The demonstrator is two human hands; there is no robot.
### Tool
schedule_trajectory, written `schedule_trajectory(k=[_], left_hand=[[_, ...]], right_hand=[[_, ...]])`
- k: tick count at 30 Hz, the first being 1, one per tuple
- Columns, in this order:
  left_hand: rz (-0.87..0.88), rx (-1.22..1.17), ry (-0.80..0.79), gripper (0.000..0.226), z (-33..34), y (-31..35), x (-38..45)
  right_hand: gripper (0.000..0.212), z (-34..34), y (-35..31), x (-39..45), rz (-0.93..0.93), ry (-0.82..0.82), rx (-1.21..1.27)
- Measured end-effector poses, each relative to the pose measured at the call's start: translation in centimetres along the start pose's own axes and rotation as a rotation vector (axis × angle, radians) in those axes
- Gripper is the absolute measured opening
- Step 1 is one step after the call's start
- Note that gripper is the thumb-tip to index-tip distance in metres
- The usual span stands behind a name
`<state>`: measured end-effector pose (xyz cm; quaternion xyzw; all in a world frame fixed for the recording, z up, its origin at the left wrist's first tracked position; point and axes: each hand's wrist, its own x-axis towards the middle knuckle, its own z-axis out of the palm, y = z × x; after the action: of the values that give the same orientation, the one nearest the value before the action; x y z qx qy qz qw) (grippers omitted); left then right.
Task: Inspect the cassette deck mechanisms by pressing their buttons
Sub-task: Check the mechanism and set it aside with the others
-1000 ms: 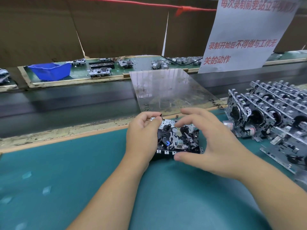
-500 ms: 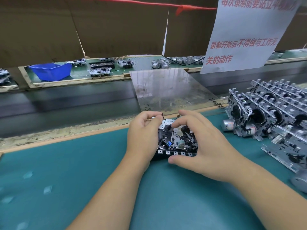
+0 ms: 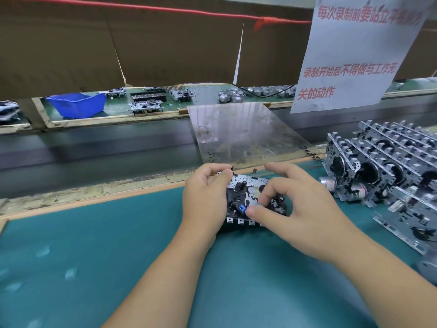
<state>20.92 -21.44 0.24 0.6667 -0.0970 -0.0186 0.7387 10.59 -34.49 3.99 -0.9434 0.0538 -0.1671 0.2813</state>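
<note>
silver cassette deck mechanism (image 3: 246, 200) sits flat on the mat (image 3: 94, 233) — left hand (image 3: 204, 202) grips its side to steady it, right hand (image 3: 295, 209) pinches its front to press.

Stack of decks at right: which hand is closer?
Right. The right hand is on the held deck, nearer the stack; the left hand grips its far side.

the cassette deck (image 3: 246, 197) is bare stamped metal with black plastic parts (one small piece blue). the desk (image 3: 94, 245) wears a matt teal mat. a clear plastic sheet (image 3: 241, 131) looks scuffed, the blue bin (image 3: 76, 104) glossy plastic.
</note>
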Motion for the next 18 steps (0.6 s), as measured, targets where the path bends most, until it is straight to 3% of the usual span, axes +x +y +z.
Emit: schedule_trajectory(k=[8,18], left_hand=[[0.261,0.179,0.011,0.018,0.3,-0.5,-0.8],[0.265,0.184,0.013,0.015,0.4,-0.2,-1.2]], right_hand=[[0.039,-0.1,-0.6,-1.3,0.13,0.058,-0.157],[0.037,1.1,-2.3,-1.6,0.191,0.11,-0.214]])
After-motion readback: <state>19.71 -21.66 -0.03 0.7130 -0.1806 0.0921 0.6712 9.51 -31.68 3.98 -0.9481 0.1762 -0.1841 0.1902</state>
